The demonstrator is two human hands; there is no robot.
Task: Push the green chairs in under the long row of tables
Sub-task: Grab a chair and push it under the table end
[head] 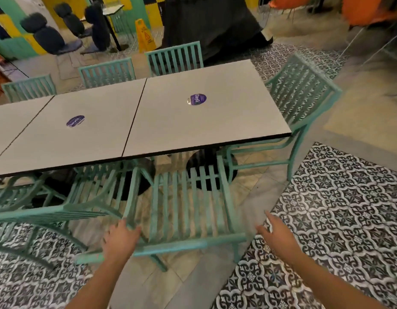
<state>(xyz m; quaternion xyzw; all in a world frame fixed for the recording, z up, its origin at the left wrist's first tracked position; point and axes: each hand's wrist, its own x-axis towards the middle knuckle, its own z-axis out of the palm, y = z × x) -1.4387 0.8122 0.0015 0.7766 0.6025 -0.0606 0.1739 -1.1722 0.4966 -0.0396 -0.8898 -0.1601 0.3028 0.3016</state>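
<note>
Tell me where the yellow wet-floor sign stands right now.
In the head view the yellow wet-floor sign stands on the floor beyond the row of tables, upper centre, just behind a green chair on the tables' far side.

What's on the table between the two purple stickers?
Nothing: in the head view, only bare tabletop and a dark seam lie between the stickers.
</note>
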